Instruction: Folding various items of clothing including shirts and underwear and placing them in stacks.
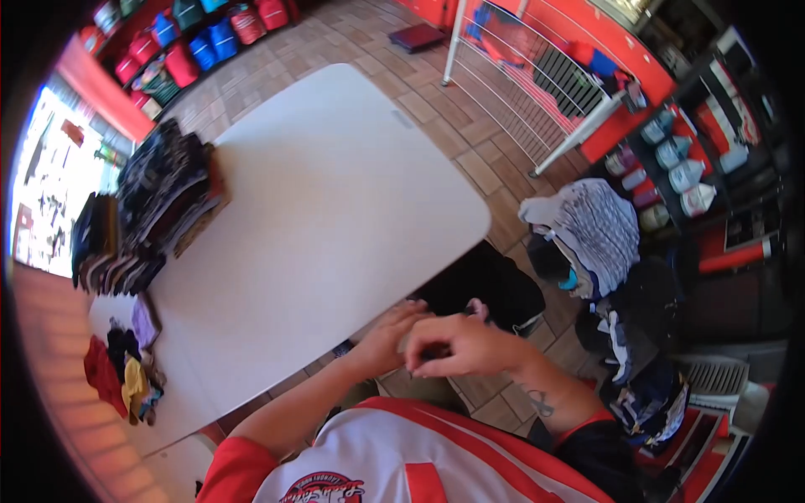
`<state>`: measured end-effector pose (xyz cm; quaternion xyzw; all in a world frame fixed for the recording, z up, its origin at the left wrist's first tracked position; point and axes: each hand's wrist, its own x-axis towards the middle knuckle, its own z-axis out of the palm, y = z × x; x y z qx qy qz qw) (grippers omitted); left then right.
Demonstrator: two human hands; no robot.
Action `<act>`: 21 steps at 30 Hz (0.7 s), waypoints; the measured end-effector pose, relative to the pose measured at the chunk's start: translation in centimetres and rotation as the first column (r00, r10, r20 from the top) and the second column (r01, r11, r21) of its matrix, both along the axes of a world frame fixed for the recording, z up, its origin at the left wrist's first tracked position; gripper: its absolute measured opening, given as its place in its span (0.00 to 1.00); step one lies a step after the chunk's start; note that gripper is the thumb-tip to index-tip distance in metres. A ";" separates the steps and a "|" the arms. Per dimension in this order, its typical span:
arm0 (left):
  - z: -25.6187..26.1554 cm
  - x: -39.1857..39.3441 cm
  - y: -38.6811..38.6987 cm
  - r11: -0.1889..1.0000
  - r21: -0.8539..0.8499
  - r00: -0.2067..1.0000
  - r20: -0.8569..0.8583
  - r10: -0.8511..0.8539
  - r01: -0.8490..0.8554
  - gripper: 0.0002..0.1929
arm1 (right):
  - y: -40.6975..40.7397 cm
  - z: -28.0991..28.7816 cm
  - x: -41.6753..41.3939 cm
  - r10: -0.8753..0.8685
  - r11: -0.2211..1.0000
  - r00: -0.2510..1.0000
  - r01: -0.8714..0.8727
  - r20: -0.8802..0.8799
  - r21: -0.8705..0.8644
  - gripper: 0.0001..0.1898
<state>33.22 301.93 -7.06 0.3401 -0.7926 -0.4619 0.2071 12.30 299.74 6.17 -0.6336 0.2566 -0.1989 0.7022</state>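
My left hand [387,339] is just past the near edge of the white table [327,207], its fingers stretched out and partly hidden behind the other hand. Across its fingers and close to my body, my right hand [456,346] is bent with thumb and fingertips curled together; a small dark patch shows between them, too unclear to name. Just beyond both hands a black cloth or bag [484,283] lies low beside the table. Folded dark clothes [166,182] are stacked at the table's far left, with small coloured garments [126,377] nearer to me on that side.
A pile of grey and dark clothes [591,232] stands to the right, with more clothes [648,390] below it. A white wire rack [522,88] is on the tiled floor beyond the table. Bottles [685,176] fill a shelf at right; coloured bags [214,41] line the back left.
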 end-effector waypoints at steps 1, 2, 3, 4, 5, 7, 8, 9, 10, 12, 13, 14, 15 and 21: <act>0.6 1.5 0.6 0.998 0.020 0.996 -0.066 0.062 -0.061 0.29 | 0.0 1.6 1.1 -0.059 0.995 0.998 0.057 0.037 0.077 0.06; 1.0 4.2 0.2 0.995 0.102 0.998 0.057 0.006 -0.012 0.21 | -0.1 3.1 2.0 -0.199 0.975 0.979 0.195 0.037 0.106 0.04; 1.3 7.1 -0.2 0.994 0.105 0.991 0.128 -0.041 0.028 0.13 | -0.4 4.3 2.7 -0.308 0.942 0.951 0.305 -0.007 0.143 0.04; 1.6 10.5 0.4 0.983 0.149 0.990 0.104 0.094 -0.109 0.09 | -0.5 4.9 4.0 -0.452 0.889 0.891 0.446 0.043 0.104 0.05; 2.0 14.1 1.0 0.971 0.174 0.976 0.169 0.134 -0.164 0.09 | -0.7 5.2 5.4 -0.574 0.819 0.811 0.569 0.113 0.077 0.06; 2.6 20.9 2.7 0.950 0.182 0.946 0.249 0.206 -0.255 0.08 | -1.3 5.2 8.2 -0.626 0.777 0.766 0.594 0.149 0.207 0.06; 2.8 23.7 4.0 0.939 0.171 0.939 0.230 0.256 -0.298 0.08 | -1.6 4.7 10.1 -0.626 0.777 0.760 0.588 0.173 0.226 0.06; 3.1 26.2 5.3 0.926 0.167 0.929 0.220 0.299 -0.338 0.08 | -1.8 4.1 12.0 -0.590 0.801 0.792 0.550 0.157 0.234 0.07; 3.2 27.7 6.4 0.916 0.097 0.896 0.271 0.352 -0.389 0.10 | -2.0 3.6 14.0 -0.515 0.854 0.852 0.501 0.090 0.140 0.07; 3.0 29.5 7.8 0.835 0.098 0.833 0.197 0.517 -0.541 0.13 | -2.1 2.0 19.5 -0.364 0.932 0.931 0.363 -0.031 -0.013 0.06; 2.9 29.7 8.3 0.762 0.145 0.775 0.176 0.608 -0.631 0.14 | -2.0 1.4 22.3 -0.318 0.948 0.935 0.314 -0.155 -0.050 0.05; 2.7 29.8 8.6 0.714 0.157 0.730 0.087 0.678 -0.682 0.14 | -1.4 1.3 24.7 -0.184 0.982 0.981 0.186 -0.053 0.023 0.04; 2.3 29.6 8.6 0.665 0.188 0.680 0.026 0.733 -0.723 0.14 | -0.6 1.3 26.9 -0.076 0.990 0.997 0.078 -0.023 0.115 0.04; -0.8 29.7 9.3 0.548 -0.151 0.525 0.168 0.834 -0.822 0.17 | -1.5 4.3 32.4 0.146 0.933 0.925 -0.246 0.350 0.263 0.02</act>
